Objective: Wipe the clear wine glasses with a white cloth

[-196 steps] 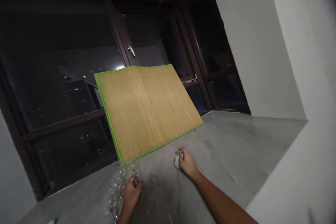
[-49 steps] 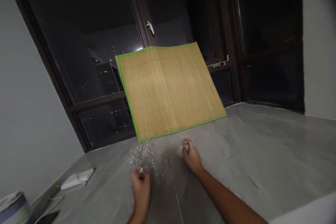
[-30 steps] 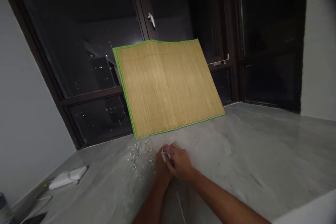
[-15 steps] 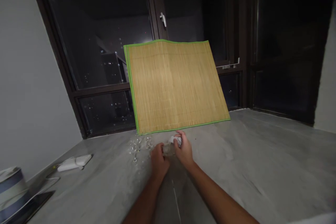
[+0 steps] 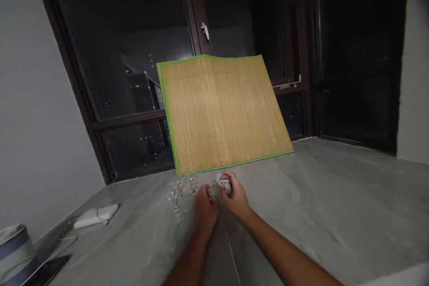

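Observation:
My left hand [image 5: 205, 207] is closed around a clear drinking glass [image 5: 213, 192], which is partly hidden by the fingers and blurred. Bunched in my right hand [image 5: 237, 197] is a pale grey-white cloth [image 5: 224, 182], close against the glass's right side. Left of my hands, several clear stemmed glasses [image 5: 174, 196] stand on the grey marbled surface [image 5: 284, 214].
A bamboo mat [image 5: 221, 111] with green edging leans against the dark window behind my hands. At the left are a white corded power strip [image 5: 96, 215], a blue-and-white striped canister [image 5: 15, 250] and a dark flat object [image 5: 50, 270].
The cloth has turned in my right hand and shows more folds beside the glass. Both hands stay close together; the view has shifted slightly.

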Demonstrator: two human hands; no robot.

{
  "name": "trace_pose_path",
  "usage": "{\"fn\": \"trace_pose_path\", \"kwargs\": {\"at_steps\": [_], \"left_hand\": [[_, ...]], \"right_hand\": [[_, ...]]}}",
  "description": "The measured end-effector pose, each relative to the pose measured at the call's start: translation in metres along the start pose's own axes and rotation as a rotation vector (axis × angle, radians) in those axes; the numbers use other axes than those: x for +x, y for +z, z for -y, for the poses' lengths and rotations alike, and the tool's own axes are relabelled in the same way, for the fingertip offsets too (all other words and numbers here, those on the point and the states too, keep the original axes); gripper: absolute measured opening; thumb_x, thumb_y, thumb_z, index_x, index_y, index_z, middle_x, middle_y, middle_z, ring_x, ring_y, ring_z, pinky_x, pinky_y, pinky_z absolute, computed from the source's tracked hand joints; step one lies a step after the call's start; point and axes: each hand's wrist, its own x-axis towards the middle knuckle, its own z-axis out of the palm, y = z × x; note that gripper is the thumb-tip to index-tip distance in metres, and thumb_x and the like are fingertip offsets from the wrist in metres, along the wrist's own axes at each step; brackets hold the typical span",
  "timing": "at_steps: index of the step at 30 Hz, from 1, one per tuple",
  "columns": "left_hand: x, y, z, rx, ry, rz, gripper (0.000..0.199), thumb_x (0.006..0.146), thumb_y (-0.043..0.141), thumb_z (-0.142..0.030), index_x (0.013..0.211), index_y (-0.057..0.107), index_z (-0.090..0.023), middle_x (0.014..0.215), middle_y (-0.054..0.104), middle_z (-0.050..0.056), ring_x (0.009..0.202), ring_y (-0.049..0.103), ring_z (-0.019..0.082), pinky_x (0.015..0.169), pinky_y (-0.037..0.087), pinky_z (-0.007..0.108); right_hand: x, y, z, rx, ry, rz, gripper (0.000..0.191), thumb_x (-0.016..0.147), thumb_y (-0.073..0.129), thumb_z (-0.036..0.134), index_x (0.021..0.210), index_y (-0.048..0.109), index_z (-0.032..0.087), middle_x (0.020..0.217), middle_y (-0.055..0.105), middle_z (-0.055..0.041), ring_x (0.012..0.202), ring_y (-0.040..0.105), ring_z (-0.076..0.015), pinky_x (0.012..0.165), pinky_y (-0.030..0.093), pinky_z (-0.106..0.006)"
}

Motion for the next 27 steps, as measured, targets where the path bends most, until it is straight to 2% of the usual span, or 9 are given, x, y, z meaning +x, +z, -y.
{"fn": "trace_pose_path", "kwargs": {"at_steps": [6,27], "left_hand": [[-0.0011,-0.0012,-0.0054,-0.026,-0.015,0.024,0.043,0.069,0.048,-0.002,0.108,0.056,-0.019,0.092,0.065,0.006,0.086,0.06,0.022,0.079,0.043,0.031],[-0.0055,-0.0066,-0.004,-0.044,-0.046,0.042,0.044,0.068,0.049,-0.005,0.109,0.056,-0.018,0.089,0.065,0.006,0.082,0.06,0.021,0.075,0.043,0.03]], "right_hand": [[-0.0016,-0.001,-0.0006,-0.009,0.058,-0.011,0.048,0.077,0.051,0.015,0.125,0.047,0.02,0.103,0.064,-0.0054,0.098,0.063,-0.0206,0.089,0.051,-0.036],[-0.005,0.0018,-0.0019,-0.071,0.065,-0.001,0.049,0.079,0.05,0.015,0.127,0.048,0.02,0.103,0.066,-0.0049,0.098,0.064,-0.0203,0.09,0.052,-0.035]]}}
